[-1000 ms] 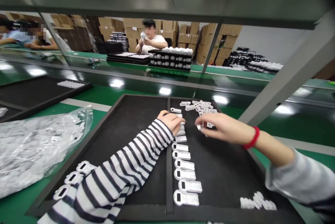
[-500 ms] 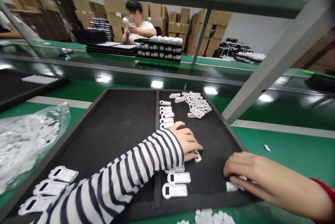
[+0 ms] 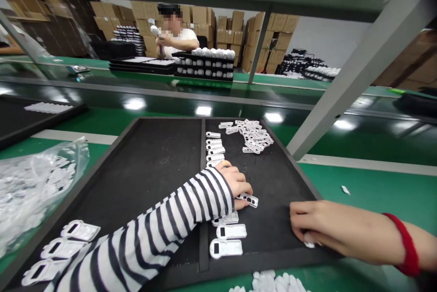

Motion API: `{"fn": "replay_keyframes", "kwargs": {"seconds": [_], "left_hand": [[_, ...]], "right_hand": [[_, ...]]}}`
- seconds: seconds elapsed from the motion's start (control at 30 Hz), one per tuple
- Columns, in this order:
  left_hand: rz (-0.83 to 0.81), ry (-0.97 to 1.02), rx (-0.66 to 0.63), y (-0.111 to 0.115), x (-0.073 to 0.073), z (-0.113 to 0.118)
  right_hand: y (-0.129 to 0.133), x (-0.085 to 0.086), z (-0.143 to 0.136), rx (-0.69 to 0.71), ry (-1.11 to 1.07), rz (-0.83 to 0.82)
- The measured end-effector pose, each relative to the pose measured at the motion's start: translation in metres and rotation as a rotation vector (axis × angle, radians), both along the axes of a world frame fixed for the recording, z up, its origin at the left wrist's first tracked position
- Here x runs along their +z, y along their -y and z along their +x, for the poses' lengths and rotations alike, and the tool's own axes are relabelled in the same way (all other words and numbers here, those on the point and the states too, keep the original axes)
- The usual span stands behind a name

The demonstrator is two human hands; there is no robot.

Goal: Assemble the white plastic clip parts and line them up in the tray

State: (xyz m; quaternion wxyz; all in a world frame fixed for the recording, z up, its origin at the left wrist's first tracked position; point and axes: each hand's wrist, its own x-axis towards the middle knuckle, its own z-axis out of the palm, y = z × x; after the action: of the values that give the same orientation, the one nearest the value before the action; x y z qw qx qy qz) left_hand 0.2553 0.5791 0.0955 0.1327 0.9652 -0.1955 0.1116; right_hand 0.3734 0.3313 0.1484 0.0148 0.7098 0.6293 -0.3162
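Note:
In the head view my left hand (image 3: 236,182), in a black-and-white striped sleeve, is closed on a narrow white plastic frame (image 3: 252,200) with round holes, low over the black tray (image 3: 164,160). White plastic casings (image 3: 226,248) with a dark rectangular window line the tray's divider, partly covered by this hand and forearm. My right hand (image 3: 316,221), wearing a red wristband, curls at the tray's right front corner. Its fingers close over small white parts (image 3: 309,240), mostly hidden beneath them. A loose pile of white frames (image 3: 256,136) lies at the tray's far right.
More casings (image 3: 61,248) lie at the tray's left front. A clear bag of white parts (image 3: 41,187) rests at left, and small white pieces (image 3: 275,282) lie before the tray. A slanted metal post (image 3: 341,73) rises at right. Across the bench sits a person (image 3: 184,39).
My left hand has drawn slightly left and its fingers have closed in, turning the white frame. My right hand has curled further over the small white parts, covering more of them.

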Motion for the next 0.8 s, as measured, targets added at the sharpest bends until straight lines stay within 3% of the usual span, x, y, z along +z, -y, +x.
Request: {"fn": "replay_keyframes", "kwargs": {"seconds": [0.1, 0.23, 0.43, 0.63, 0.8], "left_hand": [[0.034, 0.017, 0.019, 0.004, 0.0, 0.0], [0.07, 0.027, 0.08, 0.012, -0.003, 0.002], [0.016, -0.02, 0.161, 0.018, -0.001, -0.002], [-0.005, -0.111, 0.197, 0.015, 0.01, -0.009], [0.023, -0.147, 0.227, 0.014, 0.011, -0.009]], "right_hand": [[0.006, 0.002, 0.003, -0.05, -0.042, 0.003], [0.017, -0.002, 0.002, -0.125, 0.069, 0.034], [0.022, -0.006, 0.002, -0.112, 0.148, 0.128], [-0.001, 0.004, 0.004, -0.121, 0.003, 0.189], [-0.031, -0.002, -0.001, -0.148, -0.062, 0.359]]}}
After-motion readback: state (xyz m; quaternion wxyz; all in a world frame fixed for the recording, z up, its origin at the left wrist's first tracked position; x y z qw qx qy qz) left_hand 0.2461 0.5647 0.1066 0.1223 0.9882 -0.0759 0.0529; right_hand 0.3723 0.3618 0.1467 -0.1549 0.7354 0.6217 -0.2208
